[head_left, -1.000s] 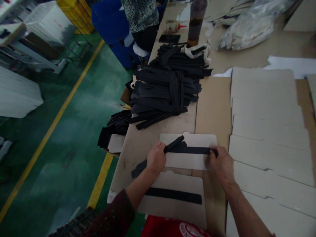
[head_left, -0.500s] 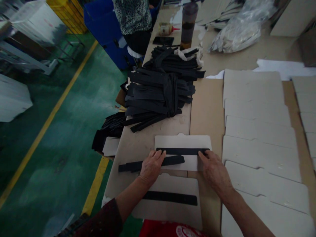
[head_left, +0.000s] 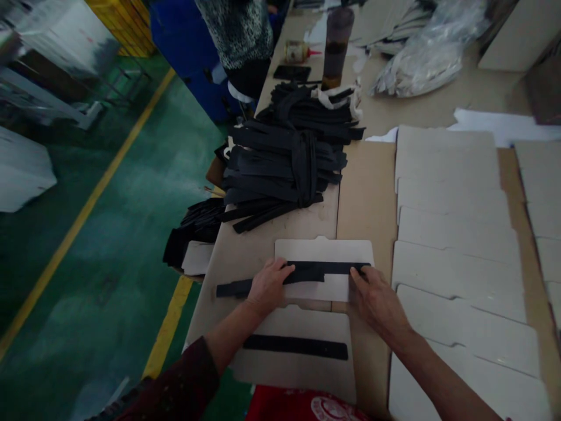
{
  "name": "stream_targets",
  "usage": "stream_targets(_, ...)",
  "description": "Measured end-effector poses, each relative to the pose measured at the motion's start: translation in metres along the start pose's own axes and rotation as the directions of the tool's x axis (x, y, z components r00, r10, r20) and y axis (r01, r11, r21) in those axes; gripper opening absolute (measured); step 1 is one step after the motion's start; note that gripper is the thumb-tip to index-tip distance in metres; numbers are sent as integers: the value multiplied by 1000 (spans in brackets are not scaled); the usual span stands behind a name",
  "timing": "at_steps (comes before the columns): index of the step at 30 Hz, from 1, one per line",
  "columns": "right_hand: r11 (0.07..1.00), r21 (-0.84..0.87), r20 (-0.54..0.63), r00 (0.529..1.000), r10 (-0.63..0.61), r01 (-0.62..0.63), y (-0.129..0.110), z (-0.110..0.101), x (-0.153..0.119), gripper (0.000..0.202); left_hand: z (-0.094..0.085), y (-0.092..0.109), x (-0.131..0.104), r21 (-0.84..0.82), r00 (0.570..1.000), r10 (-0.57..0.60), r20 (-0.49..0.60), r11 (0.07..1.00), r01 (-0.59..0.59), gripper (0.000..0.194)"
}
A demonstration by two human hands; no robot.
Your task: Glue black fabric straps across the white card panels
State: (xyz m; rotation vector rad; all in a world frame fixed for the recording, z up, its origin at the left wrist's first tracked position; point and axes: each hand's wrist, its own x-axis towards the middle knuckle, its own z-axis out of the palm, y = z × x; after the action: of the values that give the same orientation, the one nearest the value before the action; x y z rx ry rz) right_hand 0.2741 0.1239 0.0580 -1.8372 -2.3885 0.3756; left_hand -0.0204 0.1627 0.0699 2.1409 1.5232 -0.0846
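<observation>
Closest board (head_left: 302,374) has a black band (head_left: 302,347) running left-right. Just past it the black strip (head_left: 344,268) lies on the white card (head_left: 324,249), long axis left-right too, right hand (head_left: 380,296) on its right end, left hand (head_left: 268,283) covering the other. Can't tell if either's pinching or just pressing. Loose strips (head_left: 234,288) under the left palm, middle hidden, sit closer to the strip than a moment ago. Way back, a co-worker (head_left: 241,38) is cut off up top

Your black strip (head_left: 335,267) lay flat and straight along the pale board (head_left: 324,249). You had loose dark strips (head_left: 308,275) beneath it, slanting past the board's left edge.
</observation>
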Motion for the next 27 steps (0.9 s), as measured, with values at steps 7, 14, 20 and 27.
stream_targets(7,944,189,-196,931,307,-272,10,12,1,41,-10,-3,-14,-305,877,-462,-130,861,408,28)
stream_targets(14,561,518,159,717,679,-646,10,1,25,54,-2,-12,3,-537,757,-653,-2,640,550,31)
stream_targets(20,417,733,250,782,570,-538,4,-40,22,42,-27,-3,11,-727,766,-636,99,479,492,34)
stream_targets(27,204,778,482,773,414,-594,-36,-42,-61,55,-61,3,-105,-626,731,-682,28,558,544,42)
